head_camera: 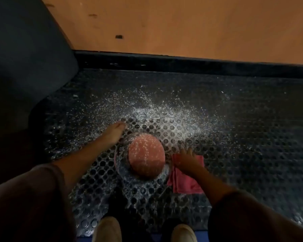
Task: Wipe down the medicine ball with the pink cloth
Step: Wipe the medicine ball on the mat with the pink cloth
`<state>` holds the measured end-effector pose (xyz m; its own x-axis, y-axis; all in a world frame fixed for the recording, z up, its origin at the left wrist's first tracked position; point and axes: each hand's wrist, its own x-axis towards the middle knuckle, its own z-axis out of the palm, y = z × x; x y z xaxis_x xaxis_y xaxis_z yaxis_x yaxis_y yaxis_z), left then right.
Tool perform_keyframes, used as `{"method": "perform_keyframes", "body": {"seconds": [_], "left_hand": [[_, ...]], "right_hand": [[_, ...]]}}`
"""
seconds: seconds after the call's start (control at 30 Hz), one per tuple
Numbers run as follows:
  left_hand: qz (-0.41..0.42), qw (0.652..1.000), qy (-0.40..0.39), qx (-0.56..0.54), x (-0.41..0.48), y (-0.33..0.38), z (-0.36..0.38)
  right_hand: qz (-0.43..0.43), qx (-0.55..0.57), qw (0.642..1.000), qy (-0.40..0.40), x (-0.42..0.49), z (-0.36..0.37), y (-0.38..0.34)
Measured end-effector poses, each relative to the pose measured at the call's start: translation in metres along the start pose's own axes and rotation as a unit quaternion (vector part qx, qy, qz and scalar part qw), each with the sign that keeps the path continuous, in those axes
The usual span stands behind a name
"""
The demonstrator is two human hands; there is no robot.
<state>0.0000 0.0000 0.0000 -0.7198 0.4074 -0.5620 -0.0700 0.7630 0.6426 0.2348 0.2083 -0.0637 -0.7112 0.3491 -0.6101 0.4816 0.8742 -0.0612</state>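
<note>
Left hand point(115, 132) flat by medicine ball point(146, 159) | right hand point(186, 160) on pink cloth point(185, 185)

We see a studded black mat point(243, 145) flecked white, an orange surface point(182, 23) far, a dark pad point(21, 58) left, pale shoes point(108, 229) near.

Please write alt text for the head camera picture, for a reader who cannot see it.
A person's right hand lies with spread fingers on a pink cloth just right of a speckled pink medicine ball. The left hand reaches straight-fingered past the ball's left side. White specks cover the dark studded mat.
</note>
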Motion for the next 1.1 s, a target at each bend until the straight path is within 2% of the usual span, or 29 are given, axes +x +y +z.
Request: {"method": "perform_keyframes", "body": {"seconds": [0.1,0.23,0.33,0.4,0.47,0.6,0.67,0.77,0.83,0.97,1.1], "left_hand": [[-0.003,0.999,0.025,-0.044,-0.012,-0.005,0.000],[0.005,0.997,0.033,-0.072,-0.032,-0.008,-0.003],[-0.002,0.996,0.037,-0.081,-0.042,-0.005,-0.008],[0.000,0.996,0.049,-0.070,-0.047,0.001,-0.016],[0.013,0.997,0.048,-0.059,-0.057,0.013,-0.025],[0.105,0.992,-0.029,0.065,-0.087,0.047,-0.051],[0.140,0.978,-0.059,0.145,-0.099,0.059,-0.060],[0.131,0.960,-0.099,0.226,-0.112,0.050,-0.051],[0.092,0.966,-0.105,0.218,-0.117,0.037,-0.029],[0.071,0.995,-0.007,0.068,-0.115,0.014,0.031],[0.099,0.987,0.130,0.003,-0.116,-0.007,0.068]], "right_hand": [[0.025,-0.041,0.999,0.011,-0.007,0.014,-0.007],[0.061,-0.009,0.993,0.105,-0.012,0.027,-0.015],[0.093,0.122,0.986,0.066,-0.010,0.032,-0.015],[0.089,0.209,0.969,0.101,-0.013,0.034,-0.013],[0.102,0.313,0.934,0.139,-0.023,0.022,-0.004],[0.099,0.353,0.918,0.152,-0.048,-0.037,0.014],[0.056,0.368,0.908,0.192,-0.058,-0.073,0.015],[-0.010,0.400,0.889,0.224,-0.073,-0.120,-0.006],[-0.051,0.402,0.889,0.213,-0.073,-0.144,-0.025],[-0.142,0.366,0.902,0.181,-0.049,-0.164,-0.069],[-0.195,0.334,0.908,0.163,-0.026,-0.156,-0.099]]}}
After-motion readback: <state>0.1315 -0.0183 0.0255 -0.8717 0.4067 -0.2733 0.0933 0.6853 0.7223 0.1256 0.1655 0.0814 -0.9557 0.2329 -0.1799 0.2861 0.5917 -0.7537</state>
